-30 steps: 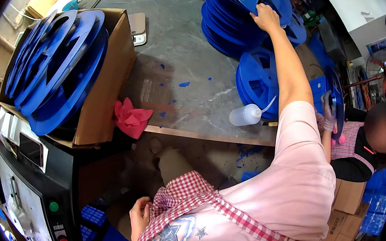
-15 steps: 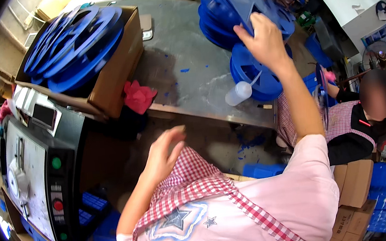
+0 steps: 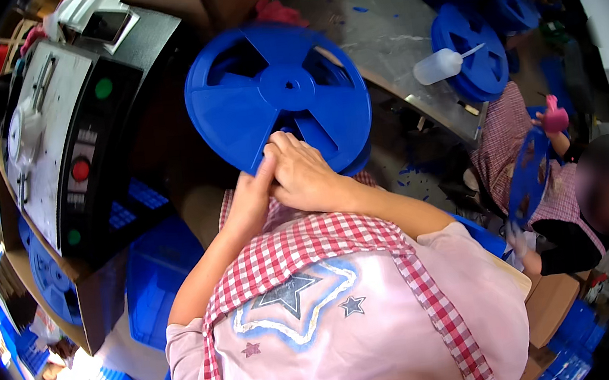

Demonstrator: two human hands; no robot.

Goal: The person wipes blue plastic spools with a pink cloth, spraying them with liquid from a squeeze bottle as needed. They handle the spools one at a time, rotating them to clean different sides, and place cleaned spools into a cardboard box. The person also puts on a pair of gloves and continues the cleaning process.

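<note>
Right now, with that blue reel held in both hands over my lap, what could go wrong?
Both hands, left hand and right hand, grip the blue reel only at its lower rim, so it could tip or slip out. It sits close to the black machine and might knock against it. The squeeze bottle lies near the table edge and could roll off.

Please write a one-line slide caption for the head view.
Both hands, left hand and right hand, hold a blue spoked reel beside a grey machine.

reel (image 3: pixel 275 99) before chest | machine (image 3: pixel 69 134) left | squeeze bottle (image 3: pixel 440 65) right, on table (image 3: pixel 391 26)
</note>
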